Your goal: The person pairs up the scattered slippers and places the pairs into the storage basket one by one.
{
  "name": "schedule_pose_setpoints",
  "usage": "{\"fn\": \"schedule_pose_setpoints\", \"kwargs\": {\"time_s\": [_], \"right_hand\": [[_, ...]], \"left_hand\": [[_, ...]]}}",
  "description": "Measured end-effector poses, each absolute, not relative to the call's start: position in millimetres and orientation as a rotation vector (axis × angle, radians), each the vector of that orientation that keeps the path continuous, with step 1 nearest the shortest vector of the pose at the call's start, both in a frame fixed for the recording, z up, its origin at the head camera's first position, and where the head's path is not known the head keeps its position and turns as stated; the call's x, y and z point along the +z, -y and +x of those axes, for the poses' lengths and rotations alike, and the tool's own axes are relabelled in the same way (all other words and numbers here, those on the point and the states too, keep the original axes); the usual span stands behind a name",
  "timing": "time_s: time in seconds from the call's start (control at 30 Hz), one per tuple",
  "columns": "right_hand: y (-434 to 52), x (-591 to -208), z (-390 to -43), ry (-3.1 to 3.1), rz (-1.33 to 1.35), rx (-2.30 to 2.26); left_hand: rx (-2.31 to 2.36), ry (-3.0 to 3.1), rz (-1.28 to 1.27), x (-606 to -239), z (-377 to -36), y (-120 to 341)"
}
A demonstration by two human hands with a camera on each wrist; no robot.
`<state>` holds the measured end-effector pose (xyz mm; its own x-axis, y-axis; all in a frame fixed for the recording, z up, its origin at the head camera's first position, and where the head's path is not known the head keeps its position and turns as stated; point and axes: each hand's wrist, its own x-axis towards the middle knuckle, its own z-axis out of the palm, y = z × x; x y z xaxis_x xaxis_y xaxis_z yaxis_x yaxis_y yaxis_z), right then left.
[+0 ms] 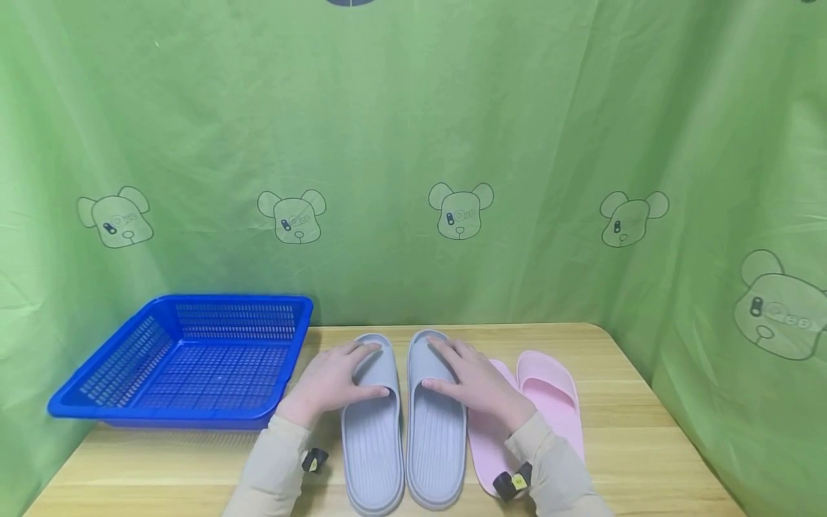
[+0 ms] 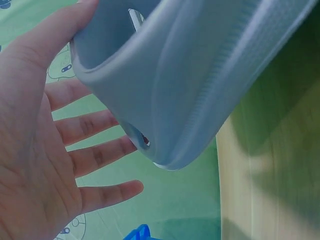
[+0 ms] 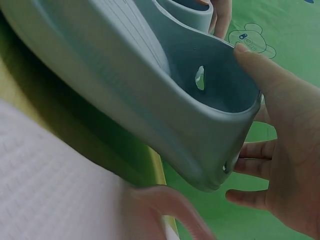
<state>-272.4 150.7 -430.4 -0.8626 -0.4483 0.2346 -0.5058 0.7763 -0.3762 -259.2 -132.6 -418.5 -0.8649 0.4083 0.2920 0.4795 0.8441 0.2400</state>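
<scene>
Two grey slippers lie side by side on the wooden table, toes toward the back. On the left slipper [image 1: 373,454], my left hand [image 1: 329,380] touches the strap, thumb at its opening edge and fingers over the top. My right hand [image 1: 477,382] rests likewise on the strap of the right slipper [image 1: 436,454]. In the left wrist view, the fingers [image 2: 95,125] are spread and nearly straight beside the strap. The right wrist view shows the thumb [image 3: 250,57] at the strap's rim and the other fingers extended along its outer side.
A pair of pink slippers [image 1: 554,409] lies right of the grey pair, partly under my right forearm. At the left stands a blue plastic basket [image 1: 168,413] with nothing in it. Behind the table [image 1: 639,452] hangs a green curtain [image 1: 388,129] with bear faces.
</scene>
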Motion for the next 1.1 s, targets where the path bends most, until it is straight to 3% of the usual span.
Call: {"fn": "schedule_pose_setpoints", "kwargs": {"time_s": [1.1], "right_hand": [[-158.9,-424.1,-274.2,2.748,0.689,0.68]], "left_hand": [[-0.401,2.684,-0.609,-401.0,-253.8,142.3]]}}
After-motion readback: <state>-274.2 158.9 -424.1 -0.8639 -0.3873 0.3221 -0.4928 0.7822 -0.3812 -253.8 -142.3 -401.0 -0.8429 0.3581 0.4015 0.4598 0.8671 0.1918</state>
